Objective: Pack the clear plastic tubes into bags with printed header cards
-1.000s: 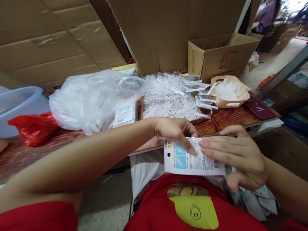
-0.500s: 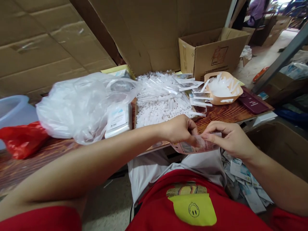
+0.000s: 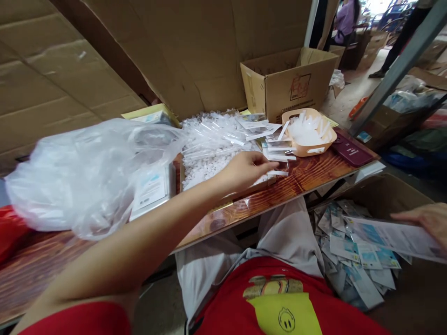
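Observation:
My left hand [image 3: 244, 170] reaches over the front right of a heap of small white plastic pieces [image 3: 200, 165], its fingers stretched out and apart. Close to its fingertips lie several clear bags with white strips along their edges [image 3: 279, 157], fanned out on the table. At the right edge of the view, my right hand [image 3: 428, 221], partly cut off, grips a flat clear packet [image 3: 387, 235] with a blue and white printed card inside. That packet is above a cardboard box [image 3: 380, 188] where many similar packets [image 3: 349, 260] lie loose.
A peach-coloured basket of white strips [image 3: 307, 149] stands beside a dark red phone-like object [image 3: 352, 150]. Behind is an open carton [image 3: 296, 86]. A large clear plastic bag [image 3: 87, 172] and stacked packets [image 3: 152, 188] lie left. A metal post [image 3: 394, 70] slants at right; people are beyond.
My hands have parted from the pink printed packet they held together. The left has moved forward to the clear bags; the right has swung right, over the box. The view has shifted right.

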Tool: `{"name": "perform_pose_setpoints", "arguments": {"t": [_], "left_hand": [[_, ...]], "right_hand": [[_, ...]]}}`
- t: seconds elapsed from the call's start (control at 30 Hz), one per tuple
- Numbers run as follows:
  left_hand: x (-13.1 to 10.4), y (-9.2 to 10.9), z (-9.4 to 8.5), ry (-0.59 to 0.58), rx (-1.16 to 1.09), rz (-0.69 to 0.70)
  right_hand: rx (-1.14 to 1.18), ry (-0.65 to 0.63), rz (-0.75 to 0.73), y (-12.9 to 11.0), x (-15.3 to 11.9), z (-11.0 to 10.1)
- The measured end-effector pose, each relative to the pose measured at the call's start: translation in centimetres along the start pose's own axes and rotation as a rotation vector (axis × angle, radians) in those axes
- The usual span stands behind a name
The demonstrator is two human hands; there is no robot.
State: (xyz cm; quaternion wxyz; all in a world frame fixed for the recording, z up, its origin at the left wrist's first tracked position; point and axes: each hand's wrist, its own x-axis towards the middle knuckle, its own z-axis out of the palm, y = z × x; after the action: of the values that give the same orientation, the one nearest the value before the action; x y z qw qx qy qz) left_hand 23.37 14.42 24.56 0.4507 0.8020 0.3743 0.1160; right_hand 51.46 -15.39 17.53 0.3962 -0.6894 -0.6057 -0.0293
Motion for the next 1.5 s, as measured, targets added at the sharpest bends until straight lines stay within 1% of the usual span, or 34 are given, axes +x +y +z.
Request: {"name": "perform_pose_setpoints", "arguments": {"t": [0.03,0.07,0.1,0.13,0.17,0.23,0.3,0.37,0.43,0.53,0.63,0.7,0.77,0.83,0.97,1.03,1.1,1.17,1.37,1.5], "left_hand": [[0.9,-0.3,-0.3,0.098,0.018,-0.064],[1.9,-0.5,-0.5,0.172,0.015,-0.118],[2.7,-0.8,-0.6,0.219,0.008,-0.155],[3.5,-1.0,-0.6,0.246,0.010,-0.173],[4.3,-1.2,-0.4,0.268,0.017,-0.180],[5.4,-1.5,0.0,0.286,0.038,-0.177],[6.2,-1.8,0.4,0.294,0.038,-0.181],[6.7,-1.9,0.8,0.288,0.022,-0.197],[7.1,-2.0,1.0,0.278,-0.002,-0.225],[7.5,-2.0,1.3,0.259,-0.046,-0.278],[7.7,-1.8,1.5,0.251,-0.095,-0.323],[7.8,-1.6,1.5,0.247,-0.132,-0.347],[7.7,-1.5,1.6,0.243,-0.172,-0.369],[7.4,-1.5,1.6,0.231,-0.218,-0.391],[6.2,-1.7,1.7,0.153,-0.352,-0.414],[5.4,-1.7,1.9,0.115,-0.417,-0.416],[4.7,-1.6,2.0,0.099,-0.466,-0.417],[4.2,-1.5,2.2,0.101,-0.503,-0.411],[3.6,-1.5,2.6,0.114,-0.571,-0.383],[3.4,-1.5,2.9,0.120,-0.608,-0.405]], "right_hand": [[-0.165,0.017,-0.004,1.0,-0.3,-0.2],[-0.290,0.035,-0.003,1.6,-0.3,0.0],[-0.369,0.030,-0.007,1.8,0.0,0.6],[-0.379,0.033,-0.030,1.6,0.5,1.4],[-0.345,0.009,-0.064,1.0,1.3,2.4],[-0.241,-0.048,-0.147,-0.7,3.6,4.7],[-0.167,-0.020,-0.221,-2.4,6.3,7.3],[-0.083,-0.016,-0.255,-3.5,9.3,9.9],[-0.002,-0.027,-0.240,-3.9,12.3,12.7],[0.117,-0.110,-0.169,-3.9,15.9,16.4],[0.136,-0.168,-0.105,-3.9,18.1,19.2],[0.133,-0.184,-0.097,-3.9,18.8,20.2],[0.134,-0.196,-0.086,-4.1,19.0,20.6],[0.141,-0.210,-0.080,-4.3,18.9,20.6],[0.169,-0.253,-0.083,-5.0,18.6,19.5],[0.217,-0.295,-0.075,-5.7,18.4,18.9],[0.287,-0.345,-0.050,-6.4,18.2,18.4],[0.327,-0.370,-0.014,-7.0,18.1,18.0],[0.271,-0.306,0.023,-8.0,17.5,17.3],[0.230,-0.317,0.037,-8.1,17.3,17.2]]}}
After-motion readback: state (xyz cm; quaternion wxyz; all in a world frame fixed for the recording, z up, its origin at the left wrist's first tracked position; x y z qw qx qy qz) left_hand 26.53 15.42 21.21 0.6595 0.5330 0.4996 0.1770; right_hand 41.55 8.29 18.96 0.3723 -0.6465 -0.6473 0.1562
